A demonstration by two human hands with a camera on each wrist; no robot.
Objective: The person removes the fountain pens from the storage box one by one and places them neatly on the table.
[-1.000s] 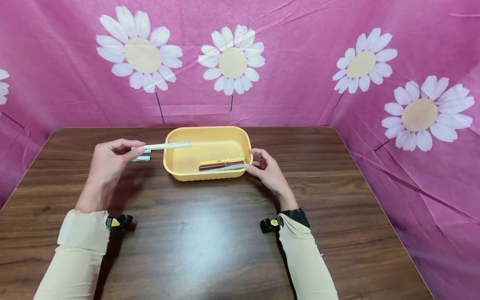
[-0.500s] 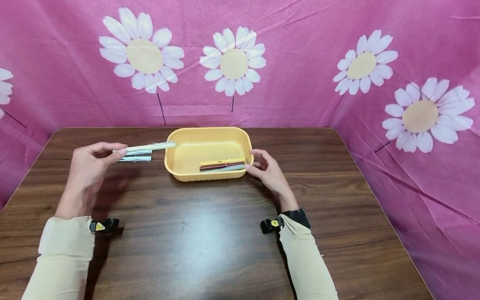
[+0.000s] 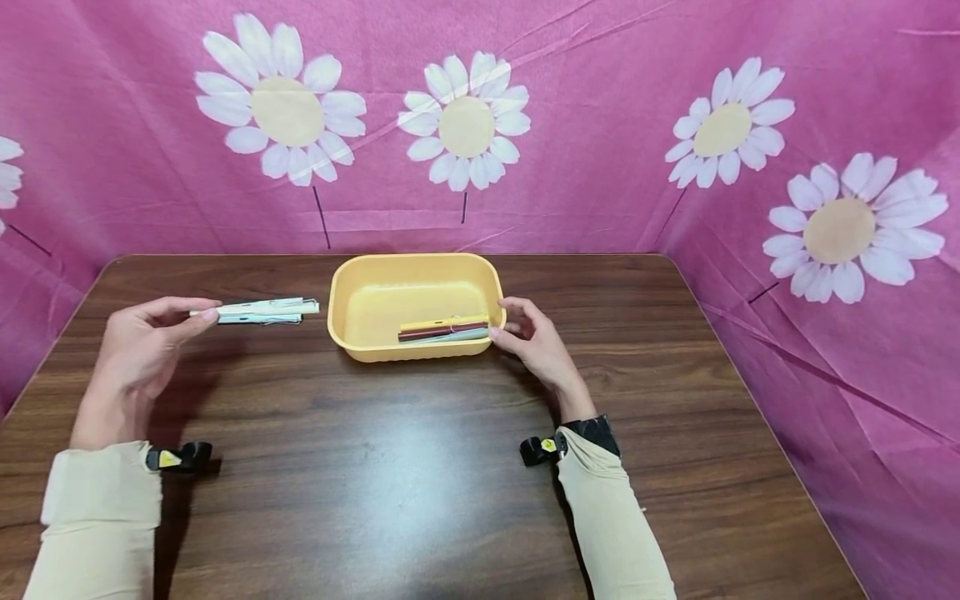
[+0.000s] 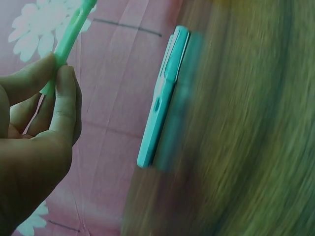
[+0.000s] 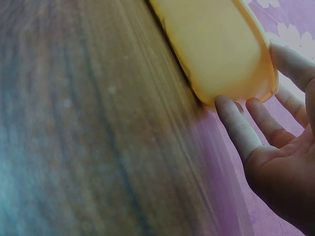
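My left hand [image 3: 153,346] pinches a pale green pen [image 4: 71,37] by one end between thumb and fingertips, with its other end pointing right. In the left wrist view, a light blue pen [image 4: 165,93] lies on the table beside this hand; in the head view the held pen overlaps the pens there. My right hand [image 3: 540,346] rests its fingers, mostly straight and spread, against the right end of a yellow plastic basket [image 3: 345,317]. Inside that basket lie a yellow pen [image 3: 435,322], a dark red pen [image 3: 420,336] and a pale blue-grey pen [image 3: 468,335].
The brown wooden table [image 3: 405,475] carries the basket near its back edge. Behind and along the right side hangs a pink cloth [image 3: 570,167] with large white daisies.
My left hand has moved left with the pale green pen, from over the basket's left rim to above the pens on the table. The right hand and the basket have stayed put.
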